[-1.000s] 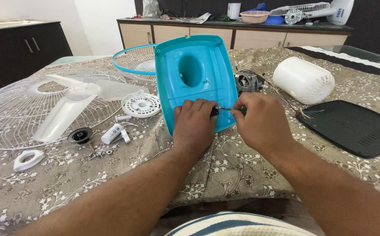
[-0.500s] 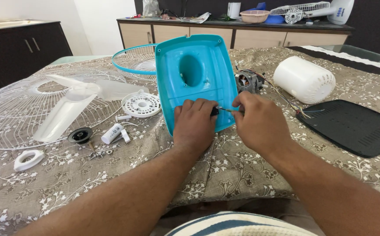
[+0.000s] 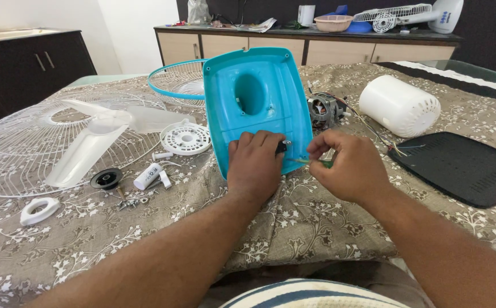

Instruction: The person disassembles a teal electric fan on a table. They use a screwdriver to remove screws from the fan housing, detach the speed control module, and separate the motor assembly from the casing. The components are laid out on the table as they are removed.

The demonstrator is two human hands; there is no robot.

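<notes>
A: Biggest first. tabletop under a floral brown cloth, fan parts spread all over it. Left side has the white wire guard with the translucent blade lying on top.

B: And in the centre?

A: turquoise fan base shell, hollow side up, propped tilted. Long axis runs away from the person, far end high, near edge down on the cloth. Right of it the motor, the white motor housing, then the black base plate lying flat, well apart from both hands.

B: Hands?

A: left hand sits on the shell's near edge, fingers curled shut over a small black part, pinning it against the shell. right hand is just off the shell's near right corner, thumb and fingers pinched closed on a thin green-handled screwdriver.

B: Which way does the tool point?

A: Roughly sideways, tip leftward toward the shell edge and the black part. Tip is near that part, looks a bit below it. Touching or not, cannot tell.

B: Nearer hand to the part?

A: Left, already on it. Right is just beside, reaching in from the right.

B: Small stuff?

A: Left of the shell: white round vented disc, a white capacitor, loose screws.
</notes>
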